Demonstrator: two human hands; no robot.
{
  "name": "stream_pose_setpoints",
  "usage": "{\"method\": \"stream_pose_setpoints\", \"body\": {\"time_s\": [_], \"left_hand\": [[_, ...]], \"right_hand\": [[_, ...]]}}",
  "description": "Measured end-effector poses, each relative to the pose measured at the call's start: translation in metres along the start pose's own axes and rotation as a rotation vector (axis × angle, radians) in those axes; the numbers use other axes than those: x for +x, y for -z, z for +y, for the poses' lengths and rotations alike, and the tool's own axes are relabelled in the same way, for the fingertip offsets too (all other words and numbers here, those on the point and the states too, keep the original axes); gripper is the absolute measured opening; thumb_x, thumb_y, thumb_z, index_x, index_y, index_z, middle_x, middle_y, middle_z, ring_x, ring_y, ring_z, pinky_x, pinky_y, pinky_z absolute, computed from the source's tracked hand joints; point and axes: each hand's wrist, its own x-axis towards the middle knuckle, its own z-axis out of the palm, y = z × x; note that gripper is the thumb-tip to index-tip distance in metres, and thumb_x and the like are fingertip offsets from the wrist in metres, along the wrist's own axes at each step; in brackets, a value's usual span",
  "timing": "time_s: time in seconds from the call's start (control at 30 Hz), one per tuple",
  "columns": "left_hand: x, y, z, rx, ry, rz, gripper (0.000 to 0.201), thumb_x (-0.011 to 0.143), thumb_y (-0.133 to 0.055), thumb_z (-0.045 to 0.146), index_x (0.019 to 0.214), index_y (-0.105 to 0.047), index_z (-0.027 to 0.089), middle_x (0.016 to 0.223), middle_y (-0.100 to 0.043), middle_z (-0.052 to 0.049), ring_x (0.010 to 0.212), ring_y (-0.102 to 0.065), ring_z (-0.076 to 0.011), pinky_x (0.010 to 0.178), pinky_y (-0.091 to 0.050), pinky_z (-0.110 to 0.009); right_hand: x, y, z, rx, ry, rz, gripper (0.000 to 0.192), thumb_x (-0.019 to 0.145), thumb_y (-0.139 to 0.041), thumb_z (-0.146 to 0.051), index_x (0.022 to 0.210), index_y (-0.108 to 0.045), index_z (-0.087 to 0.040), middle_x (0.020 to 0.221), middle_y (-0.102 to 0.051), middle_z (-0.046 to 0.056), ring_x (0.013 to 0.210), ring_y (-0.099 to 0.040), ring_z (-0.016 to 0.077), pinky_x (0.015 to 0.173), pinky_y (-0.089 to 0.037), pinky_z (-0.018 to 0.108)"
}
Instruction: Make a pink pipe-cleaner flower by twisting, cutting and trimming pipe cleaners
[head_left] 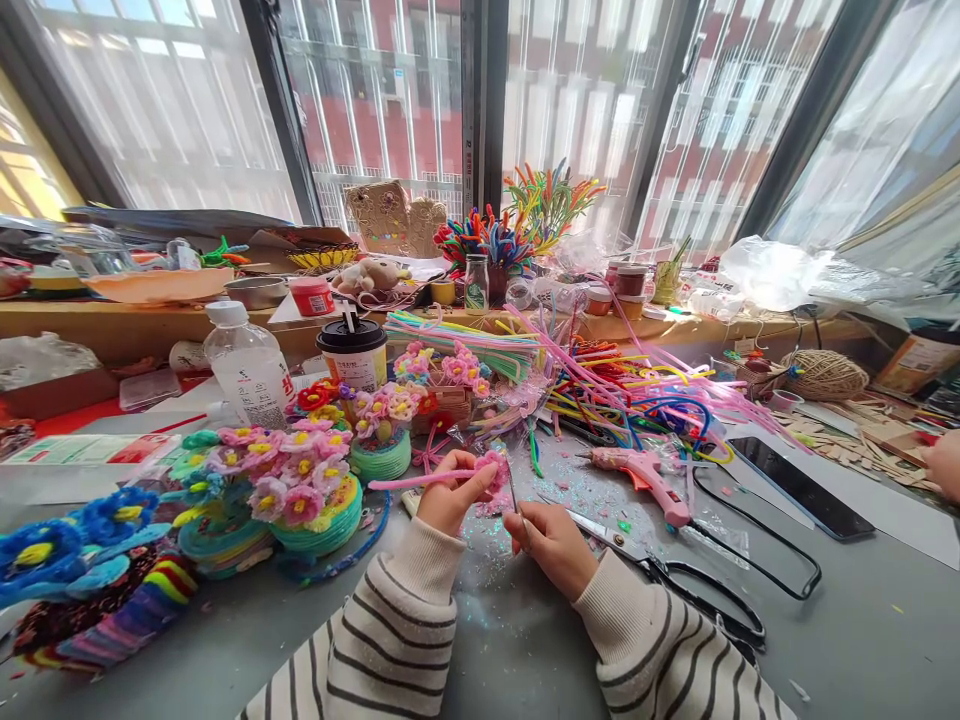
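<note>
Between the thumb and fingers of my left hand is a pink pipe-cleaner flower. Its fuzzy pink stem sticks out to the left. My right hand is closed around a thin metal tool with a narrow upright tip against the flower's right side; its exact kind is hard to make out. Under both hands the grey table is sprinkled with glitter and pink scraps. Just right of my right hand lie large black-handled scissors, and behind them a pink glue gun.
Finished flower pots and a blue-flowered basket stand at left, near a water bottle and a lidded cup. Loose pipe cleaners pile up behind. A phone lies at right; another person's hand shows there.
</note>
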Motion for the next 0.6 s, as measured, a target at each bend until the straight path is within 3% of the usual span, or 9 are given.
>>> {"method": "stream_pose_setpoints", "body": {"time_s": [0.47,0.6], "left_hand": [[-0.0011,-0.0003,0.003,0.033,-0.004,0.0,0.025,0.047,-0.064,0.022,0.055,-0.042,0.014,0.046,-0.047,0.006,0.043,-0.048,-0.0063,0.042,-0.042,-0.018],[-0.0014,-0.0003,0.0039,-0.035,0.026,0.01,0.027,0.045,-0.065,0.023,0.058,-0.043,0.015,0.049,-0.05,0.005,0.046,-0.051,-0.0084,0.045,-0.044,-0.021]], "right_hand": [[0.0028,-0.0007,0.0031,-0.031,0.01,0.091,0.047,0.071,-0.033,-0.051,0.042,-0.041,-0.015,0.041,-0.043,-0.003,0.041,-0.038,0.006,0.043,-0.029,0.018],[0.0024,-0.0003,0.0016,-0.005,-0.004,0.063,0.049,0.072,-0.03,-0.053,0.044,-0.044,-0.015,0.043,-0.043,-0.003,0.042,-0.038,0.0065,0.044,-0.029,0.018]]}}
